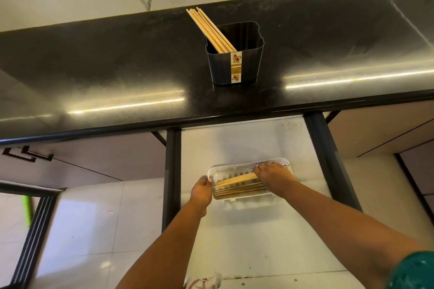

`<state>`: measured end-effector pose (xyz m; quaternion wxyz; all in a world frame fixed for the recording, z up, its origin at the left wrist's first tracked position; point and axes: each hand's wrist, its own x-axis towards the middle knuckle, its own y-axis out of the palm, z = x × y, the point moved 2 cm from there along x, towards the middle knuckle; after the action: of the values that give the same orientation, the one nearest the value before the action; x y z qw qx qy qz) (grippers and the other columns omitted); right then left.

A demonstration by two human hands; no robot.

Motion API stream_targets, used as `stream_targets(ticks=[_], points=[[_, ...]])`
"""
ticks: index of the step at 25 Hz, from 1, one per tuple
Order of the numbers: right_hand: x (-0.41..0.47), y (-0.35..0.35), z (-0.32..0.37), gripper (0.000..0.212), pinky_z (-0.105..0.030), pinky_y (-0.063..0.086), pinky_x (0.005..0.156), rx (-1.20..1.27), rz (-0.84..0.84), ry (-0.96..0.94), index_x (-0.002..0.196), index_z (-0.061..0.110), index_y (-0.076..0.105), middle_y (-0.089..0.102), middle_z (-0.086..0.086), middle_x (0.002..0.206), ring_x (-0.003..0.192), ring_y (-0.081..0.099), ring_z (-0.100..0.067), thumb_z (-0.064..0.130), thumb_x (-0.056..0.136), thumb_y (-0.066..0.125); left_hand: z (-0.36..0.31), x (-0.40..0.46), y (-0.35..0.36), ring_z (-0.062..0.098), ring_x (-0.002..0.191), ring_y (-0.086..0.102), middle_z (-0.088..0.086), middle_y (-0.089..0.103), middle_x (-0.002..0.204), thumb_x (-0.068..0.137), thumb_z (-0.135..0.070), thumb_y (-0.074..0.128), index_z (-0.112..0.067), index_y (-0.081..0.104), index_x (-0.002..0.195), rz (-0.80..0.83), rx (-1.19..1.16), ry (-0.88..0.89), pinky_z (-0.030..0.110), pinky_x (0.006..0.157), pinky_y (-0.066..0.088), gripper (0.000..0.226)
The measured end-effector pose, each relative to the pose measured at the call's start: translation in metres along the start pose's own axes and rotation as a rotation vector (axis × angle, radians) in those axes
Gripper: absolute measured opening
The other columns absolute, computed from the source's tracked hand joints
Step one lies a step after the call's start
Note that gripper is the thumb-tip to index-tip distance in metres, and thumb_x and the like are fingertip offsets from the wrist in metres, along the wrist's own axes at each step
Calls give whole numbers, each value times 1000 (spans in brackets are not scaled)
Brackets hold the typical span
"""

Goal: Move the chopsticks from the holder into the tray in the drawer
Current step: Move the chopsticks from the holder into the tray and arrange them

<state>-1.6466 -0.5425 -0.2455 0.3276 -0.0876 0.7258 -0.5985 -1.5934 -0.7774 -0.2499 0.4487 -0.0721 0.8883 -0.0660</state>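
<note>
now my right hand point(273, 177) pinches chopsticks point(237, 179) over the tray point(234, 168), left hand point(202, 191) gripping its rim. released crooked, they could jam; more wait in the holder point(234, 63).

Pale wooden chopsticks point(211, 30) lean leftward in the dark square holder point(234, 63); others point(237, 183) lie flat in the white tray point(225, 168) in the open drawer point(246, 143).
</note>
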Motion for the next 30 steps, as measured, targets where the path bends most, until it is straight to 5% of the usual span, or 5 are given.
stream_targets(ticks=[8,17,24,27,30], points=[[5,6,-3,43,-34,46,101,240,78,152,135,16,46,56,-6,135,122,54,-23,8,93,52,-1,1,0,18,85,57,-2,60,91,101,-28,36,-30,53,85,-17,87,56,31,75,45,24],[-5,13,-8,56,-31,25,117,442,155,116,150,19,34,29,-5,157,143,30,-22,4,97,43,0,3,4,17,82,56,-4,59,90,101,-34,34,-26,53,92,-61,220,144,32,80,44,22],[-5,3,-3,54,-36,31,115,401,208,125,149,16,35,35,-6,154,139,37,-25,5,97,39,-5,-9,6,13,72,56,-8,57,83,101,-29,35,-27,52,85,-79,220,121,15,56,44,23],[-9,-11,2,48,-42,35,111,395,140,170,144,17,42,45,-6,147,133,43,-25,9,97,41,-8,-13,1,13,74,53,-6,54,91,100,-28,39,-21,52,107,-84,252,108,21,67,45,17],[-16,-39,3,35,-41,44,101,426,-63,181,131,17,56,59,-5,130,119,52,-23,16,98,42,-21,-21,-6,15,80,54,1,51,101,94,-29,52,-20,35,131,-126,327,120,26,66,46,41]])
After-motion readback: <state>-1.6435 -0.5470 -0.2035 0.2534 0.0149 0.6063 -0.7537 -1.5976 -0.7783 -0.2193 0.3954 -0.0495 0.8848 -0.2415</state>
